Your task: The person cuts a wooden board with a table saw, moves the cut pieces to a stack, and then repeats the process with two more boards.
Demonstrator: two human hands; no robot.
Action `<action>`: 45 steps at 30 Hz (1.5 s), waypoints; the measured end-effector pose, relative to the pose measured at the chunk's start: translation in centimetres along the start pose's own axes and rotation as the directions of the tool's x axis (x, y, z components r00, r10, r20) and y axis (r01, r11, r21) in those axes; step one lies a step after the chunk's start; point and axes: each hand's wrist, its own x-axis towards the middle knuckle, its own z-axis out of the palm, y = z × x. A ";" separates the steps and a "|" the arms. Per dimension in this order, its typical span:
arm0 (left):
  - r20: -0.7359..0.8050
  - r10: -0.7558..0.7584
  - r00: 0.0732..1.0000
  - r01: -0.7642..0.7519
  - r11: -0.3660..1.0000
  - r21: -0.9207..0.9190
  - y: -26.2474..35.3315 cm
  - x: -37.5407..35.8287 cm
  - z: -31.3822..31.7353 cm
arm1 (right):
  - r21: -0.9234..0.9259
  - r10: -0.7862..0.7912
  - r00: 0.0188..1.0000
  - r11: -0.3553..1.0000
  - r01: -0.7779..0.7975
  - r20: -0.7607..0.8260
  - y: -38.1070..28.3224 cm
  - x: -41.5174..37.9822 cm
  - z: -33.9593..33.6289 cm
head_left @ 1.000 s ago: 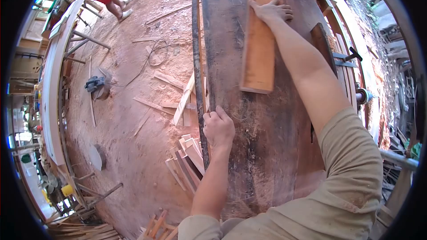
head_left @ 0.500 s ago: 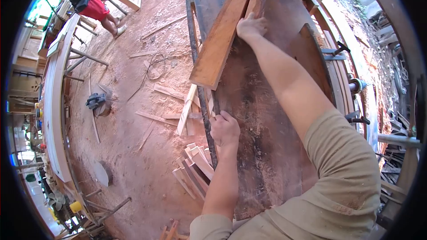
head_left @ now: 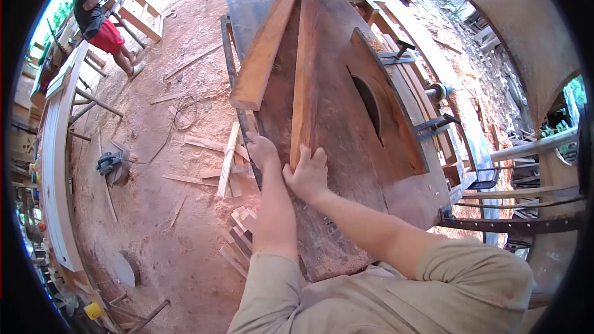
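A narrow wooden board (head_left: 305,68) lies lengthwise on the dark table (head_left: 346,210). My right hand (head_left: 307,175) grips its near end, thumb on the left and fingertips on top. A wider board (head_left: 267,49) slants beside it, its near end at the table's left edge and the far ends of both close together. At that left edge, just below the wider board, my left hand (head_left: 263,151) is closed with its fingers curled; what lies inside them is hidden.
An upright wooden piece (head_left: 396,124) with a curved slot stands along the table's right side, with metal clamps (head_left: 436,125) beside it. Offcuts (head_left: 238,235) lie on the floor at left, near a power tool (head_left: 109,162). Another person (head_left: 102,21) stands at the far left.
My right hand has come back from farther up the boards to the narrow board's near end. That board now lies apart from the wider one at the near side. The view has shifted.
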 end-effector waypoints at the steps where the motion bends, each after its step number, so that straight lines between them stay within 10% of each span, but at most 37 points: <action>1: 0.010 -0.006 1.000 0.008 0.984 -0.177 -2.5 3.3 2.4 | 0.009 0.014 0.999 1.000 -0.015 0.045 -0.1 -0.9 -0.1; 3: 0.019 -0.005 1.000 0.011 0.933 -0.359 -0.9 5.2 1.9 | 0.018 0.022 0.997 1.000 -0.023 0.080 -0.1 -1.9 -0.3; 5: 0.411 -0.045 0.911 0.245 0.860 -0.448 6.8 4.5 -3.4 | -0.021 0.046 0.994 0.999 -0.044 0.098 -0.2 -1.6 0.0; 11: 0.496 0.126 0.859 0.327 0.610 -0.722 8.8 12.1 4.4 | -0.076 -0.009 1.000 0.997 0.009 0.001 0.2 -1.8 0.6; 15: 0.507 -0.007 0.862 0.370 0.693 -0.619 9.6 9.3 0.4 | -0.030 -0.019 0.998 0.999 0.017 -0.061 0.3 -1.9 0.9; 23: 0.610 0.260 0.748 0.346 0.631 -0.694 -1.7 1.6 -7.3 | -0.001 -0.009 0.999 1.000 0.009 -0.039 -0.1 -1.6 0.5; 29: 0.551 0.209 0.808 0.102 0.871 -0.480 -10.9 -7.2 -15.4 | -0.031 0.067 0.997 0.997 -0.068 -0.034 0.9 -3.3 -0.9; 45: 0.691 -0.011 0.723 0.476 0.734 -0.486 -29.9 -37.5 -32.2 | 0.297 -0.118 0.986 0.952 0.079 0.117 22.1 -39.9 -18.3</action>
